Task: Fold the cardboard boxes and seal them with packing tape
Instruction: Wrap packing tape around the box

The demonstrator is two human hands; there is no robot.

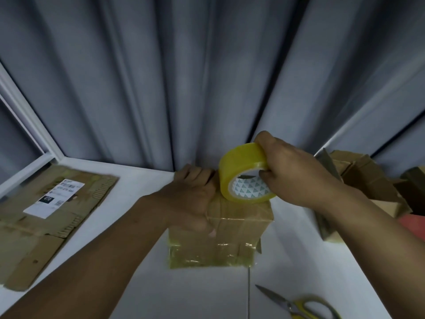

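A small folded cardboard box (232,236) stands on the white table (299,261), shiny tape wrapped over its front and lower edge. My left hand (190,199) grips the box's top left corner, thumb down the front face. My right hand (292,173) holds a roll of yellowish clear packing tape (241,171) by its rim, fingers in the core. The roll rests on the box's top, near the far edge, right beside my left hand.
A flattened cardboard box (46,222) with a white shipping label lies at the left. Several more boxes (368,180) are heaped at the right. Yellow-handled scissors (296,305) lie at the front right. Grey curtains hang close behind the table.
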